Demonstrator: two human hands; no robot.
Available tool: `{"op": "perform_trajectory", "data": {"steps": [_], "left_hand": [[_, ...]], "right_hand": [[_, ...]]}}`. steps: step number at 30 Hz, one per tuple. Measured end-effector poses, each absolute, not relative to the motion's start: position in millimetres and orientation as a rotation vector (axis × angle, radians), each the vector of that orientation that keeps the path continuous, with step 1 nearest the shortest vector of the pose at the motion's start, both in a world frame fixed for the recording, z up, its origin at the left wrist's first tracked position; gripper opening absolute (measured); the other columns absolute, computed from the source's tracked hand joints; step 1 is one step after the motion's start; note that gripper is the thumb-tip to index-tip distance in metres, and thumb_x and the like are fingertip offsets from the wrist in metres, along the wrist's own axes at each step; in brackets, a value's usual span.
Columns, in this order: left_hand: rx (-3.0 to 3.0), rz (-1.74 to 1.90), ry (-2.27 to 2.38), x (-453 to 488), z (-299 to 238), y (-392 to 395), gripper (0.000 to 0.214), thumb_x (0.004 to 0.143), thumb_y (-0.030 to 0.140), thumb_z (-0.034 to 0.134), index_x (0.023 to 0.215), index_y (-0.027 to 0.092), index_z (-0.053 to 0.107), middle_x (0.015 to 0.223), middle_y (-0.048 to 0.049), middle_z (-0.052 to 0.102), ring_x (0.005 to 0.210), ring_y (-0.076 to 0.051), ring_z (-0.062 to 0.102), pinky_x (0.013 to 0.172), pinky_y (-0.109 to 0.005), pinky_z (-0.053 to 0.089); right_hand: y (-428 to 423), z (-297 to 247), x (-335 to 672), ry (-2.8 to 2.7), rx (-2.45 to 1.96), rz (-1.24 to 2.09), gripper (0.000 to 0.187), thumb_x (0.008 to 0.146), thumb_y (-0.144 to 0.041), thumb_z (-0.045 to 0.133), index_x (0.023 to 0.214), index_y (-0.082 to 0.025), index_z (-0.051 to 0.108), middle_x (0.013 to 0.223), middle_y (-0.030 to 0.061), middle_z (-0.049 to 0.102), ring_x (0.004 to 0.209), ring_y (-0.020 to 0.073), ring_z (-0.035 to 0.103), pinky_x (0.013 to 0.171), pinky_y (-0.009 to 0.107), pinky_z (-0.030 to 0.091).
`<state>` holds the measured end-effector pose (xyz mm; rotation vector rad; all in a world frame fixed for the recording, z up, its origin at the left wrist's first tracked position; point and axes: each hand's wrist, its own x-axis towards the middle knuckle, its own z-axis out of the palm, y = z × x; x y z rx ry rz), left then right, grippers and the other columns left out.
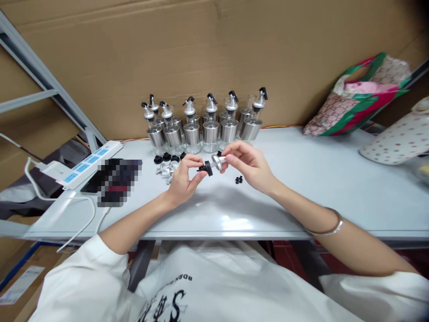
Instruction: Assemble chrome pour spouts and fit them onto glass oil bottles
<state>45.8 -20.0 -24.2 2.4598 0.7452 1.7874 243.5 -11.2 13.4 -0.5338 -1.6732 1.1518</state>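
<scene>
Between finger and thumb, my left hand [185, 180] pinches a black ribbed stopper [208, 168]. My right hand [252, 166] grips a silver pourer spout [218, 162] with a round collar and a black tip partly hidden by the fingers. The stopper and the spout are held in line, close together above the table; whether they touch I cannot tell. Below and left, several silver spout parts [164, 169] lie partly behind my left hand, with black stoppers [166, 156] just beyond them. A small cluster of black caps [239, 180] lies under my right hand.
Behind my hands stand several glass bottles with steel sleeves [211, 133], many topped by pourers. At left are a power strip [80, 172], a white cable [90, 210] and a dark phone-like device [117, 185]. A patterned bag [335, 109] and a dotted white object [395, 134] stand right.
</scene>
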Motion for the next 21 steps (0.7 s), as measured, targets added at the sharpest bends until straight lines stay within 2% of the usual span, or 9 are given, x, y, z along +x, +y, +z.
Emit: {"op": "perform_trajectory", "data": {"steps": [5, 12, 21], "left_hand": [[2.450, 1.773, 0.773, 47.0, -24.4, -22.8, 0.014, 0.091, 0.032, 0.049, 0.097, 0.021, 0.043, 0.091, -0.0033, 0.057, 0.085, -0.012, 0.060, 0.073, -0.028, 0.050], [2.432, 1.783, 0.823, 47.2, -26.7, -22.1, 0.015, 0.093, 0.036, 0.045, 0.096, 0.021, 0.042, 0.091, -0.0045, 0.057, 0.085, -0.013, 0.060, 0.073, -0.030, 0.051], [2.427, 1.826, 0.710, 44.6, -21.4, -22.8, 0.012, 0.091, 0.029, 0.051, 0.094, 0.021, 0.042, 0.088, -0.0024, 0.056, 0.081, -0.011, 0.059, 0.070, -0.026, 0.050]], "right_hand": [[-11.6, 11.6, 243.8, -1.734, -0.543, 1.108, 0.022, 0.084, -0.040, 0.061, 0.087, -0.020, 0.055, 0.075, -0.0002, 0.062, 0.066, 0.0120, 0.063, 0.067, 0.028, 0.052], [-10.2, 7.6, 246.2, -1.932, -0.588, 0.846, 0.016, 0.088, -0.035, 0.057, 0.091, -0.020, 0.057, 0.080, 0.0029, 0.065, 0.074, 0.0147, 0.063, 0.069, 0.028, 0.049], [-11.5, 9.9, 246.1, -2.002, -0.483, 0.682, 0.013, 0.086, -0.029, 0.057, 0.076, -0.021, 0.056, 0.083, 0.0045, 0.069, 0.077, 0.0170, 0.064, 0.071, 0.032, 0.050]]}}
